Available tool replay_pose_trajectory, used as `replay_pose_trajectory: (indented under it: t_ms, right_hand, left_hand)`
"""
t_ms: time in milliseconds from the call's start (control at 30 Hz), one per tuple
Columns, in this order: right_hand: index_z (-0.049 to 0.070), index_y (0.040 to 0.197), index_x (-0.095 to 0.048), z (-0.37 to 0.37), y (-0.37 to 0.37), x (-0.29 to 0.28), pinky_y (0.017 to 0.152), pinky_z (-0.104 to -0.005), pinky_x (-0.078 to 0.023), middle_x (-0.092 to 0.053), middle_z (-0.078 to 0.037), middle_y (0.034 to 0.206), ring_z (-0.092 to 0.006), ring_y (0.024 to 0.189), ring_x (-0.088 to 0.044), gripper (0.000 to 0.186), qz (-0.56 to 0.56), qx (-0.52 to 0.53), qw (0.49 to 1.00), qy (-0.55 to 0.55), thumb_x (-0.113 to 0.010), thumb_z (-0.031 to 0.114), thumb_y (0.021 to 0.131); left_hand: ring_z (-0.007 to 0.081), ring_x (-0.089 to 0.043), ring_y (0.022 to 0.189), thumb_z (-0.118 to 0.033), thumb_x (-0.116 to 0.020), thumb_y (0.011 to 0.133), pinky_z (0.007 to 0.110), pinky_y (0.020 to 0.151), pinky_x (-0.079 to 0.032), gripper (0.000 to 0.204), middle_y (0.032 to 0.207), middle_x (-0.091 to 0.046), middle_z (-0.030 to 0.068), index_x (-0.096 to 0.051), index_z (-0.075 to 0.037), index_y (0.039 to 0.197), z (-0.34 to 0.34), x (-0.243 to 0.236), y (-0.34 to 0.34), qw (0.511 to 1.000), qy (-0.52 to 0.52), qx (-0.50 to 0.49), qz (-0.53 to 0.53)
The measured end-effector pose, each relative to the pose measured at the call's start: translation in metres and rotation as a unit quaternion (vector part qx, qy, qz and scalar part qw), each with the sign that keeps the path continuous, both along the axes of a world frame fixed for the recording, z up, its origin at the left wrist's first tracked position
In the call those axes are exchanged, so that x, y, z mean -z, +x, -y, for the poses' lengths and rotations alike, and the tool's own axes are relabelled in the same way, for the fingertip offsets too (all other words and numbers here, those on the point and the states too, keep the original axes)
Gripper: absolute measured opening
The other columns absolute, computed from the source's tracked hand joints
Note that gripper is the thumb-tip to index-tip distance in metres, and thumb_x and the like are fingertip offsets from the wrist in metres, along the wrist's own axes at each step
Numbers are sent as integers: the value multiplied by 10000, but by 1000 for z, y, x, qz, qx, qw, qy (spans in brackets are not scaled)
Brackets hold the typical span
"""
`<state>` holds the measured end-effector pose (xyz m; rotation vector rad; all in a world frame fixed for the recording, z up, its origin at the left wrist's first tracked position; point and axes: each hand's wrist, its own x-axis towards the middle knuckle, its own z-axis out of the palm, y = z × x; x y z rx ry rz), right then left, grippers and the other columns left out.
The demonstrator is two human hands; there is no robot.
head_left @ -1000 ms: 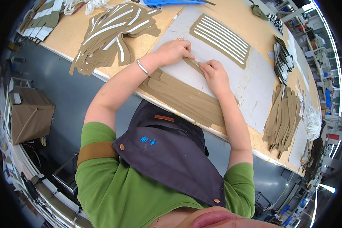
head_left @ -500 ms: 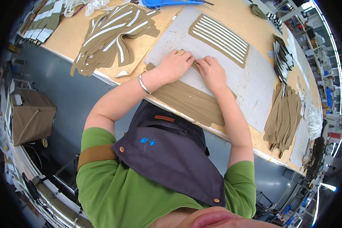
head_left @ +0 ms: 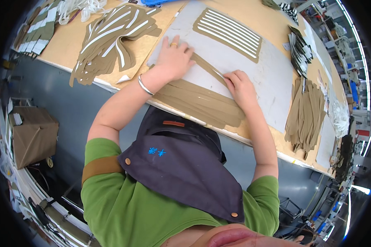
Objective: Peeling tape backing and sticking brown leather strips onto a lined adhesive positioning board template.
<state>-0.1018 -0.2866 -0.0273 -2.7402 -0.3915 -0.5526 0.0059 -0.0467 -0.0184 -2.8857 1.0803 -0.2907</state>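
Both hands (head_left: 175, 57) have spread apart along the strip (head_left: 208, 68).

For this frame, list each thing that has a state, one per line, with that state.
left hand: flat, palm down, pressing a tan strip on the grey board
right hand: fingers pinching the strip's near end
tan strip: lying diagonally on the board, held at both ends
grey board: flat on the table
strip row: laid side by side on the board
near strip pile: overhanging the table edge

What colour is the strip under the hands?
Olive-brown strip, lying on a grey board; seen in the head view.
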Motion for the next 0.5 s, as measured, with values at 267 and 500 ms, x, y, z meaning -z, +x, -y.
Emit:
replay_pose_trajectory:
  t_ms: [267, 500]
  right_hand:
    - [112, 903, -688, -9, 24, 1, 735, -369, -533, -628, -38, 900, -246, 893, -618, 75, -25, -12, 1000, 9, -704, 151, 840]
    - [124, 903, -698, 6, 10, 0, 739, -367, -535, -634, -38, 889, -250, 895, -620, 77, -42, -14, 999, 12, -709, 161, 837]
  left_hand:
    - [297, -520, 1236, -349, -607, 925, 501, 1019, -367, 489, 1279, -543, 132, -538, -89, 1333, 32, 16, -27, 987, -76, 100, -104]
    - [325, -529, 1226, -416, -582, 938, 509, 1040, -347, 507, 1304, -535, 128, -527, -151, 1366, 33, -5, -40, 983, -45, 123, -128]
